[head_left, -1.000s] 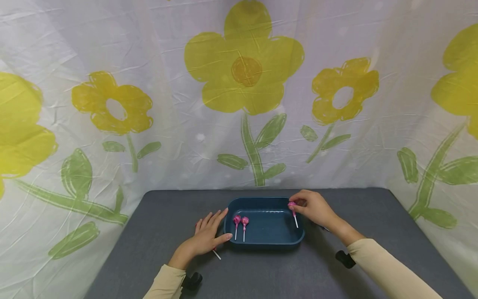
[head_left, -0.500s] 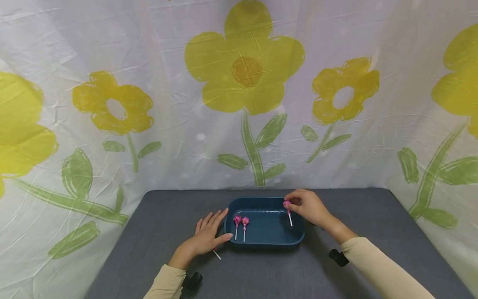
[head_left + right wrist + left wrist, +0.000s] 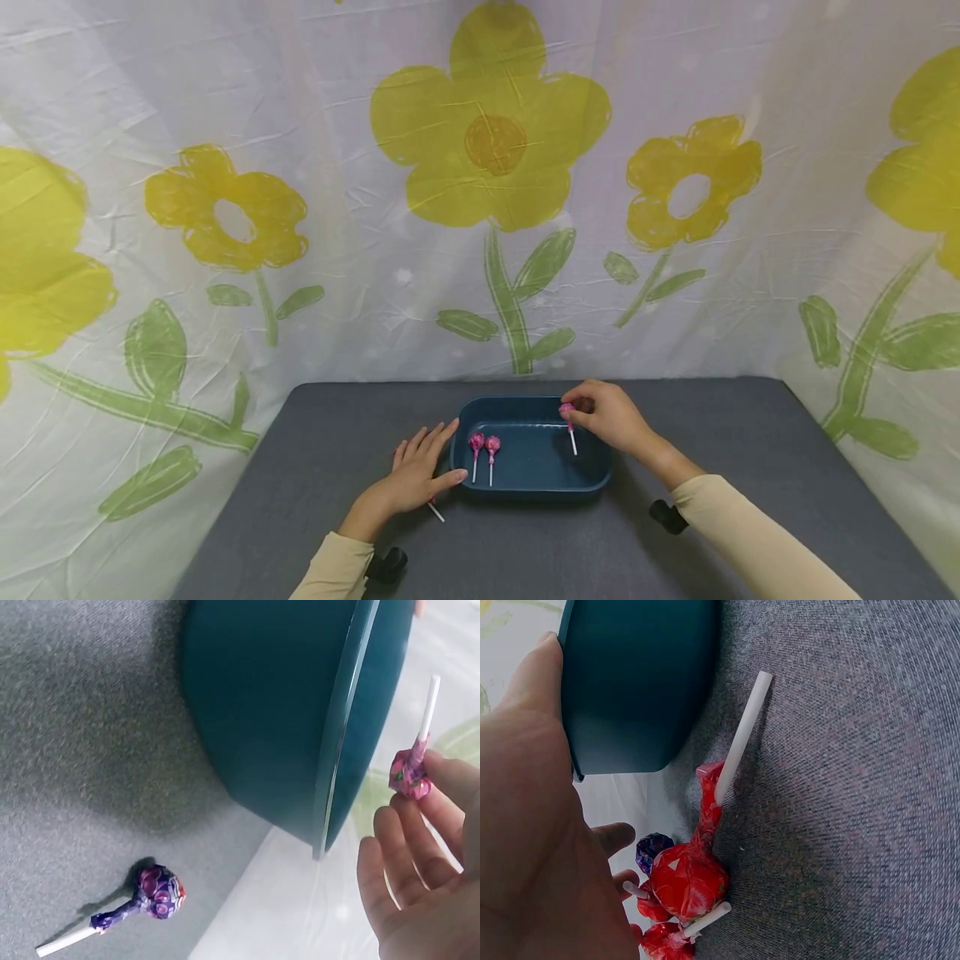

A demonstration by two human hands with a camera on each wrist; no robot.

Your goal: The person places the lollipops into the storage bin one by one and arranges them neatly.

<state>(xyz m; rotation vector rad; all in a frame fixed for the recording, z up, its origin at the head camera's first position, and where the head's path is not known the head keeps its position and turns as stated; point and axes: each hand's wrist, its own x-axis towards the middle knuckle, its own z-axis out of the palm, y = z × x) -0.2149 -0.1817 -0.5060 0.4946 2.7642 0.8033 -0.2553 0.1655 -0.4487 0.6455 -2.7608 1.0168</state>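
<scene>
My right hand [image 3: 615,418] pinches a pink-wrapped lollipop [image 3: 410,774] by its round head, the white stick pointing toward me, above the right part of a dark teal tray [image 3: 532,492]. Inside the tray at the left lie two more pink lollipops, one [image 3: 476,443] beside the other [image 3: 492,447]. My left hand [image 3: 408,477] rests with spread, fairly straight fingers against the tray's left rim. Beneath that hand, several red-wrapped lollipops lie on the table, the nearest red lollipop [image 3: 688,881] large in the left wrist view; the head view mostly hides them.
A purple-wrapped lollipop [image 3: 156,892] lies on the grey table [image 3: 525,554] just right of the tray. Another dark purple lollipop head [image 3: 654,853] shows behind the red ones. A white curtain with yellow flowers [image 3: 495,142] hangs behind the table's back edge.
My right hand has moved left over the tray, carrying the pink lollipop from its right edge further inward. The left hand and the two lollipops in the tray have stayed put.
</scene>
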